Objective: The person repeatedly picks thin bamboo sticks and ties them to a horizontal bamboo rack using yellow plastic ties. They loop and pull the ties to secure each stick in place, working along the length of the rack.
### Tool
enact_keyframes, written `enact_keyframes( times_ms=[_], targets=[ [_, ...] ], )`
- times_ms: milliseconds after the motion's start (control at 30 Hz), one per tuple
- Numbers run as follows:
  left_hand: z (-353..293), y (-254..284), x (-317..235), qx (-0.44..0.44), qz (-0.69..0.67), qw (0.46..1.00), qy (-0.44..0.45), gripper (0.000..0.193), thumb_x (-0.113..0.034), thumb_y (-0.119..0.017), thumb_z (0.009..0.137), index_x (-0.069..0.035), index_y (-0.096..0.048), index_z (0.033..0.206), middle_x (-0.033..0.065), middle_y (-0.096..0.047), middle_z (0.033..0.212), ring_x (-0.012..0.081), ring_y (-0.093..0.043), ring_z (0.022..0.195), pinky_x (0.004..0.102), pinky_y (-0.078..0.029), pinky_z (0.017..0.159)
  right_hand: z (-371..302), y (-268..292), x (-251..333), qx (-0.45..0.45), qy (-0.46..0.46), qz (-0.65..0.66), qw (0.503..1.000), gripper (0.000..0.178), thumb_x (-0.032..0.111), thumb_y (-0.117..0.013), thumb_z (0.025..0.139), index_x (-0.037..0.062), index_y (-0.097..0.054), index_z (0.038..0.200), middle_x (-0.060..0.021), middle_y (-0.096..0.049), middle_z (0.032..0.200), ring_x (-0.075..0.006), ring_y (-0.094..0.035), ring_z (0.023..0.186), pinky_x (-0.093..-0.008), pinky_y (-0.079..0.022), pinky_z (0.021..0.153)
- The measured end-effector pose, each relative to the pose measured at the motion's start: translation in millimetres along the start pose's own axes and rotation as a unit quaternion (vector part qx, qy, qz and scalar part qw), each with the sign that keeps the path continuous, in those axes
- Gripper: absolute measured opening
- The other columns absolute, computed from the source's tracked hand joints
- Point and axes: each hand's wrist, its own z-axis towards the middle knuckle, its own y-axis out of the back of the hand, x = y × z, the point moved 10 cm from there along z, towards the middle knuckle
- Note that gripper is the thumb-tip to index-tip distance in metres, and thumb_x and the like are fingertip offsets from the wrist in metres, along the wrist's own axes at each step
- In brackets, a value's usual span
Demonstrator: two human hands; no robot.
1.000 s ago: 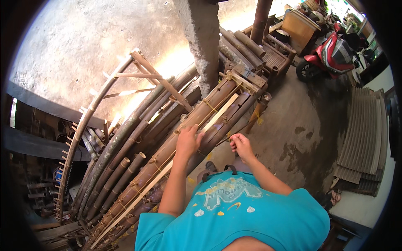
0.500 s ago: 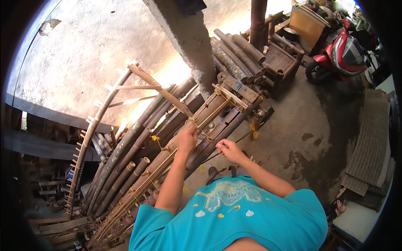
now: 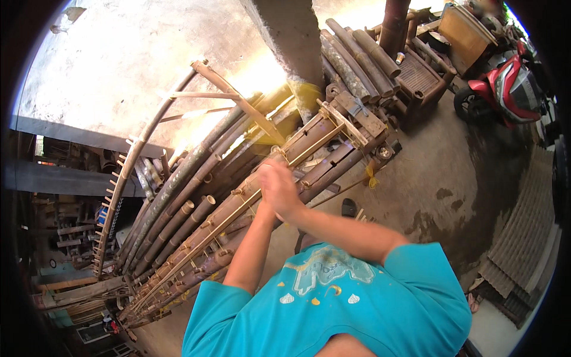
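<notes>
My right hand [image 3: 278, 185] is smeared by motion and crosses in front of my left hand [image 3: 266, 209], hiding most of it. Both are at the long bamboo frame [image 3: 306, 147], beside a peg on its brown tube. What the fingers hold, if anything, cannot be made out. Thin pale bamboo strips [image 3: 238, 215] run lengthwise along the frame. Beyond my hands, a see-through yellow blur [image 3: 304, 98] hangs in front of the concrete post. A curved bamboo rack [image 3: 140, 143] with a row of small pegs rises from the frame to the left.
Thick bamboo poles [image 3: 205, 143] lie along the left, and cut tubes [image 3: 357, 59] are stacked behind the concrete post [image 3: 285, 30]. A bamboo chair [image 3: 418, 77] and a red motor scooter [image 3: 505, 89] stand far right. Corrugated sheets [image 3: 517, 232] lean at the right edge.
My right hand has swung left from beside the frame and now overlaps my left hand. The yellow blur has appeared near the post. The view has shifted slightly, moving the background right.
</notes>
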Motion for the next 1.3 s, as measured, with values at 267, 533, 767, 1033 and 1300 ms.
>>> enact_keyframes(
  times_ms=[267, 533, 767, 1033, 1300],
  targets=[
    [5.9, 11.8, -19.7, 0.048, -0.016, 0.998, 0.036, 0.024, -0.029, -0.048, 0.097, -0.013, -0.065, 0.105, 0.0217, -0.065, 0.075, 0.0434, -0.063, 0.073, 0.055, -0.048, 0.062, 99.4, -22.7, -105.6, 0.288, -0.041, -0.397, 0.871, 0.052, 0.047, -0.043, 0.099, 0.0033, -0.067, 0.085, -0.0122, -0.067, 0.086, -0.0253, -0.062, 0.078, -0.0419, -0.046, 0.071],
    [0.8, 20.9, -17.4, 0.035, -0.126, 0.99, 0.059, 0.026, -0.026, -0.049, 0.099, -0.007, -0.066, 0.105, 0.0183, -0.068, 0.082, 0.0375, -0.066, 0.079, 0.0458, -0.05, 0.07, -78.4, 49.9, -79.7, 0.484, -0.001, -0.233, 0.843, 0.039, 0.03, -0.054, 0.094, 0.0032, -0.059, 0.067, -0.018, -0.054, 0.058, -0.0365, -0.051, 0.056, -0.0447, -0.044, 0.059],
    [95.0, 44.4, 14.6, -0.036, -0.472, 0.865, 0.169, 0.031, -0.024, -0.049, 0.101, 0.0, -0.07, 0.098, 0.0026, -0.063, 0.073, 0.0068, -0.056, 0.071, 0.0249, -0.046, 0.067, -90.5, 46.4, -75.2, 0.467, -0.008, -0.241, 0.851, 0.039, 0.031, -0.05, 0.093, 0.0025, -0.066, 0.072, -0.0204, -0.063, 0.07, -0.041, -0.06, 0.069, -0.0491, -0.047, 0.066],
    [128.4, -27.0, 54.9, 0.249, 0.152, 0.953, 0.08, 0.033, -0.031, -0.059, 0.09, 0.0, -0.071, 0.093, 0.0238, -0.068, 0.095, 0.0392, -0.066, 0.092, 0.0471, -0.052, 0.083, -79.0, 70.1, -53.7, 0.435, -0.054, -0.145, 0.887, 0.026, 0.021, -0.057, 0.09, 0.0018, -0.064, 0.074, -0.0159, -0.058, 0.064, -0.0332, -0.057, 0.061, -0.0405, -0.048, 0.061],
    [96.9, -53.2, -124.3, 0.121, -0.044, 0.992, 0.02, 0.032, -0.03, -0.063, 0.088, -0.006, -0.063, 0.11, 0.0204, -0.068, 0.104, 0.0384, -0.063, 0.1, 0.0511, -0.047, 0.078, -44.5, 236.1, -195.7, -0.093, -0.461, 0.364, 0.804, 0.026, 0.02, -0.053, 0.091, 0.0133, -0.059, 0.115, -0.0017, -0.061, 0.104, -0.0175, -0.055, 0.097, -0.0345, -0.04, 0.094]
  ],
)
